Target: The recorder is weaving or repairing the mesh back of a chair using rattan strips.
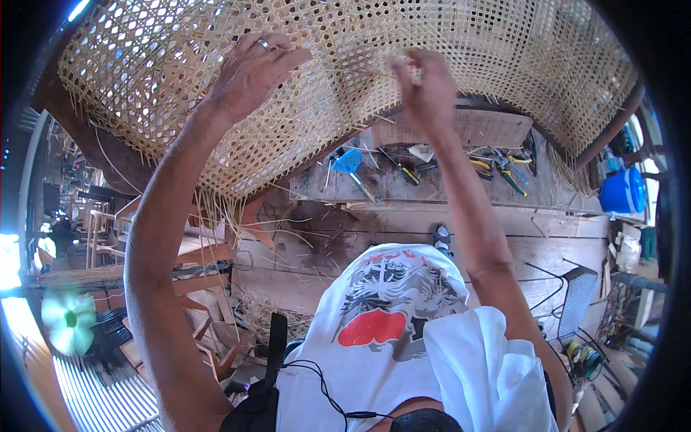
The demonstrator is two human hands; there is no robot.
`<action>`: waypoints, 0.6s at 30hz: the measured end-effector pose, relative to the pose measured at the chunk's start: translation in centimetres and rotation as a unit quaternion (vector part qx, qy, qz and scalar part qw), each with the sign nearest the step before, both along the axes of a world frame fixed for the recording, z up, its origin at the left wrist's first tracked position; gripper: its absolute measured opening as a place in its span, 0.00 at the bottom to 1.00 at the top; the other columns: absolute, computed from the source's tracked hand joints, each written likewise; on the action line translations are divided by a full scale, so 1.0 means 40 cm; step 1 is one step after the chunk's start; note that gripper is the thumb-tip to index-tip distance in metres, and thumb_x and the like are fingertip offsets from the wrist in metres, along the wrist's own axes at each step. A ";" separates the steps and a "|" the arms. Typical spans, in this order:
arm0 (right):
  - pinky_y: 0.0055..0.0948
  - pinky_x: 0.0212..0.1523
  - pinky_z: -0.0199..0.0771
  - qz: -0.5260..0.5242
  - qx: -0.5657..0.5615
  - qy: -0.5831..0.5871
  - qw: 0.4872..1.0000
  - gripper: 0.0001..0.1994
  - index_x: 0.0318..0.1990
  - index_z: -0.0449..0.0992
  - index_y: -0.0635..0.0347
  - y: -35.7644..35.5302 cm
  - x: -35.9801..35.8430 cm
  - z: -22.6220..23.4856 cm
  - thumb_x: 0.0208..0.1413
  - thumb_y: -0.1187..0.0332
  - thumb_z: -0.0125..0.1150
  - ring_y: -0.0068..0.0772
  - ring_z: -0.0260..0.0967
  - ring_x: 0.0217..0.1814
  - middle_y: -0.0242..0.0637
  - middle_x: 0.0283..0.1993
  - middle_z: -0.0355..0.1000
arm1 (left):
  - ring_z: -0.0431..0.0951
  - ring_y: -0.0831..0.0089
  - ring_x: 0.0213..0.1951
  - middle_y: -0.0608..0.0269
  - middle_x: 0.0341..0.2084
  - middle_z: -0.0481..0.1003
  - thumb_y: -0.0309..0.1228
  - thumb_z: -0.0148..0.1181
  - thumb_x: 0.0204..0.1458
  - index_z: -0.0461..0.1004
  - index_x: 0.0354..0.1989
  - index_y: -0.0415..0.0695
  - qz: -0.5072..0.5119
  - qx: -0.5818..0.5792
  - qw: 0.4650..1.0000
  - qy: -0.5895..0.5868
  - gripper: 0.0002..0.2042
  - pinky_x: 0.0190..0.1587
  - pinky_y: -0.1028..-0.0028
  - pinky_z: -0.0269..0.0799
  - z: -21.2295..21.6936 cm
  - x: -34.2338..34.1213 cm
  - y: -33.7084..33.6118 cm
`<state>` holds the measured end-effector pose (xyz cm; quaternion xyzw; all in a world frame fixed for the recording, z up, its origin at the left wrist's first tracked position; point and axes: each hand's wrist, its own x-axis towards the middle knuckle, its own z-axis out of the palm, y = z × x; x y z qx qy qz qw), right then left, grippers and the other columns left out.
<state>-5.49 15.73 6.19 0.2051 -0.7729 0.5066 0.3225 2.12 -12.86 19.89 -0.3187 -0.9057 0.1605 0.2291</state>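
Note:
A broad sheet of woven cane webbing (281,137) with an open hole pattern spreads across the upper view on a dark wooden frame (108,140). Loose strand ends hang from its lower edge. My left hand (255,75), with a ring on one finger, rests on the webbing at upper left, its fingers bent and thumb and forefinger drawn together. What it pinches is too small to name. To the right, over the webbing's lower part, my right hand (428,90) is raised with fingers curled in, slightly blurred. I cannot make out what lies between its fingertips.
Below the webbing, a wooden bench (317,183) carries a blue-headed hammer (348,162), a screwdriver (401,167) and several pliers (509,173). A blue bucket (623,191) stands at right, near a chair (578,291). A fan (68,320) spins at lower left. Cane scraps litter the floor.

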 end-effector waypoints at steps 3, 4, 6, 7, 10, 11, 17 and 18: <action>0.48 0.41 0.81 0.084 0.127 0.039 0.988 0.25 0.43 0.81 0.63 -0.127 0.052 0.075 0.64 0.45 0.60 0.54 0.79 0.41 0.49 0.43 0.79 | 0.75 0.65 0.57 0.65 0.43 0.81 0.28 0.68 0.54 0.69 0.64 0.52 0.006 0.027 1.000 -0.006 0.28 0.66 0.58 0.63 -0.006 0.002 -0.007; 0.47 0.41 0.80 0.094 0.174 -0.046 0.979 0.24 0.43 0.81 0.63 -0.147 0.057 0.092 0.65 0.46 0.60 0.53 0.80 0.42 0.49 0.42 0.79 | 0.75 0.64 0.58 0.65 0.41 0.82 0.28 0.67 0.54 0.66 0.67 0.51 0.007 0.039 0.999 -0.011 0.30 0.67 0.56 0.61 -0.007 0.004 -0.009; 0.47 0.42 0.80 0.126 0.237 -0.147 0.952 0.21 0.41 0.81 0.63 -0.179 0.047 0.110 0.66 0.49 0.59 0.52 0.80 0.42 0.50 0.38 0.80 | 0.76 0.63 0.57 0.66 0.40 0.82 0.29 0.68 0.54 0.63 0.69 0.49 -0.005 0.050 0.999 0.000 0.33 0.67 0.56 0.61 -0.015 0.006 -0.011; 0.45 0.41 0.80 0.162 0.205 -0.180 0.948 0.20 0.41 0.82 0.62 -0.184 0.037 0.107 0.66 0.51 0.59 0.50 0.80 0.42 0.49 0.36 0.80 | 0.76 0.63 0.57 0.66 0.40 0.82 0.29 0.68 0.54 0.61 0.70 0.48 -0.009 0.058 0.998 0.004 0.34 0.67 0.56 0.61 -0.020 0.008 -0.012; 0.40 0.41 0.79 0.222 0.169 -0.286 0.917 0.18 0.42 0.82 0.62 -0.187 0.001 0.065 0.66 0.54 0.58 0.43 0.80 0.40 0.45 0.34 0.81 | 0.76 0.61 0.56 0.67 0.39 0.82 0.29 0.69 0.53 0.60 0.71 0.47 0.006 0.081 0.996 0.020 0.36 0.68 0.56 0.61 -0.030 0.017 -0.009; 0.38 0.41 0.78 0.215 0.195 -0.306 0.907 0.18 0.42 0.83 0.61 -0.174 -0.013 0.042 0.66 0.54 0.59 0.40 0.79 0.39 0.44 0.34 0.81 | 0.76 0.61 0.57 0.66 0.40 0.82 0.30 0.69 0.54 0.60 0.71 0.48 0.016 0.081 0.997 0.012 0.36 0.68 0.55 0.60 -0.029 0.022 -0.006; 0.30 0.34 0.69 0.294 0.050 -0.279 0.913 0.16 0.37 0.82 0.59 -0.099 0.000 -0.069 0.65 0.54 0.63 0.23 0.67 0.28 0.33 0.26 0.74 | 0.73 0.62 0.61 0.62 0.46 0.82 0.35 0.67 0.56 0.67 0.66 0.50 0.106 0.041 0.993 -0.016 0.29 0.70 0.55 0.58 -0.027 0.045 0.078; 0.30 0.33 0.69 0.263 0.112 -0.270 0.919 0.16 0.37 0.82 0.59 -0.077 -0.006 -0.057 0.64 0.54 0.63 0.22 0.66 0.28 0.32 0.26 0.74 | 0.72 0.62 0.63 0.61 0.46 0.81 0.36 0.66 0.56 0.70 0.64 0.50 0.119 0.022 0.992 -0.021 0.26 0.70 0.55 0.57 -0.037 0.027 0.112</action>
